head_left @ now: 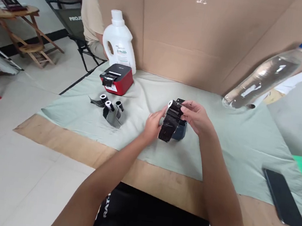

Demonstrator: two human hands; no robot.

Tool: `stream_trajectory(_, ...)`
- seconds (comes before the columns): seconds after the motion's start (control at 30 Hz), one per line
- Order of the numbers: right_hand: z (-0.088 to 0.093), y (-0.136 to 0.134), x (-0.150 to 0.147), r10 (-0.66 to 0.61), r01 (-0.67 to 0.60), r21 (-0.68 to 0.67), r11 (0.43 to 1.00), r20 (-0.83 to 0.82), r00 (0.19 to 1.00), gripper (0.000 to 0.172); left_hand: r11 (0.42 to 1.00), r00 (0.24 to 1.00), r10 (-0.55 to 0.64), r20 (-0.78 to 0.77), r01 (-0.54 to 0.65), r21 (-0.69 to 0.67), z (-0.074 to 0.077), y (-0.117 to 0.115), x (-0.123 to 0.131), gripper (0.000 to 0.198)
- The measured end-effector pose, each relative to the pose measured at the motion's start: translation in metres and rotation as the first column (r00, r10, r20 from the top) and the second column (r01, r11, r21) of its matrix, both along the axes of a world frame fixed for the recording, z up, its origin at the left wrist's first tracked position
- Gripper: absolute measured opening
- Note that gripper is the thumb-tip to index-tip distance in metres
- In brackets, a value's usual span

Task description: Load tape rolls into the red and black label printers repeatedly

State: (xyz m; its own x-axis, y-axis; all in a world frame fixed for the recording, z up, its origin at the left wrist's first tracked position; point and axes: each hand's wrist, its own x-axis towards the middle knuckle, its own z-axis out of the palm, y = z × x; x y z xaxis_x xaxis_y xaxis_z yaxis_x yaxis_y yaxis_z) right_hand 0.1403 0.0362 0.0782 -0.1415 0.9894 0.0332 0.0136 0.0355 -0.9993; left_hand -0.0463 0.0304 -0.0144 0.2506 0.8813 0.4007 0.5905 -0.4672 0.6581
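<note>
A small paper roll [175,106] with a white core and a loose black strip hanging from it is between my two hands. My right hand [196,116] pinches the roll's right end with thumb and fingers. My left hand [154,123] is at the left edge of the roll and its strip, fingers bent against it; its thumb is hidden. Behind and below the strip is a dark blue box-shaped device [180,132], mostly covered by the roll and my right hand. To the left lie several similar small rolls [109,105] with dark curled strips.
A red and black label printer [123,82] stands back left, before a white jug [120,43]. A large clear bottle [268,78] leans against the cardboard wall [182,40] at right. A phone [285,199] lies front right. A person [93,14] sits beyond the table.
</note>
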Motion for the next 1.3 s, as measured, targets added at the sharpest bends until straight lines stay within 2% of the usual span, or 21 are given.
stream_trajectory(0.07, -0.012, 0.009, 0.015, -0.02, 0.017, 0.023, 1.0, 0.165, 0.986, 0.043, 0.998, 1.0, -0.013, -0.008, 0.013, 0.054, 0.002, -0.002, -0.005, 0.058)
stream_trajectory(0.17, -0.026, 0.017, 0.026, -0.029, -0.01, 0.092, 0.996, 0.413, 0.91, 0.027, 0.988, 0.981, -0.081, -0.176, 0.102, 0.115, 0.005, -0.005, -0.007, 0.043)
stream_trajectory(0.23, -0.03, 0.019, 0.031, -0.043, -0.047, 0.152, 0.987, 0.54, 0.84, 0.019, 0.973, 0.942, -0.149, -0.301, 0.193, 0.125, 0.006, -0.007, -0.005, 0.036)
stream_trajectory(0.33, -0.029, 0.017, 0.037, -0.078, -0.085, 0.201, 0.976, 0.685, 0.725, 0.014, 0.952, 0.897, -0.22, -0.383, 0.284, 0.119, 0.003, -0.009, -0.001, 0.036)
stream_trajectory(0.47, -0.028, 0.015, 0.039, -0.031, -0.106, 0.127, 0.986, 0.773, 0.634, 0.014, 0.954, 0.887, -0.221, -0.405, 0.283, 0.099, 0.001, -0.01, 0.002, 0.036)
stream_trajectory(0.57, -0.032, 0.018, 0.034, -0.007, -0.097, 0.068, 0.993, 0.851, 0.526, 0.018, 0.953, 0.889, -0.204, -0.409, 0.276, 0.123, 0.001, -0.01, 0.001, 0.036)
stream_trajectory(0.67, -0.035, 0.018, 0.027, -0.013, -0.083, 0.052, 0.995, 0.912, 0.41, 0.02, 0.935, 0.898, -0.189, -0.397, 0.288, 0.206, 0.0, -0.01, 0.001, 0.035)
stream_trajectory(0.77, -0.033, 0.011, 0.014, -0.043, -0.085, 0.071, 0.994, 0.956, 0.291, 0.023, 0.891, 0.923, -0.185, -0.337, 0.302, 0.34, -0.002, -0.008, 0.002, 0.03)
stream_trajectory(0.83, -0.03, 0.004, 0.003, -0.082, -0.058, 0.095, 0.994, 0.977, 0.198, 0.027, 0.859, 0.941, -0.18, -0.288, 0.293, 0.42, -0.003, -0.007, 0.003, 0.027)
stream_trajectory(0.9, -0.028, -0.002, -0.008, -0.112, -0.012, 0.114, 0.993, 0.985, 0.134, 0.029, 0.854, 0.951, -0.164, -0.263, 0.271, 0.445, -0.004, -0.006, 0.004, 0.026)
stream_trajectory(0.97, -0.028, -0.006, -0.017, -0.126, 0.034, 0.122, 0.992, 0.985, 0.118, 0.029, 0.868, 0.955, -0.15, -0.255, 0.251, 0.428, -0.005, -0.005, 0.004, 0.026)
stream_trajectory(1.07, -0.03, -0.007, -0.025, -0.151, 0.075, 0.142, 0.987, 0.978, 0.143, 0.029, 0.885, 0.958, -0.148, -0.244, 0.238, 0.399, -0.007, -0.004, 0.004, 0.026)
stream_trajectory(1.2, -0.032, -0.007, -0.029, -0.276, 0.198, 0.24, 0.95, 0.943, 0.184, 0.027, 0.891, 0.966, -0.159, -0.202, 0.229, 0.391, -0.008, -0.003, 0.003, 0.026)
stream_trajectory(1.3, -0.033, -0.002, -0.024, -0.366, 0.284, 0.294, 0.913, 0.897, 0.247, 0.026, 0.894, 0.966, -0.177, -0.187, 0.237, 0.379, -0.009, -0.002, 0.003, 0.025)
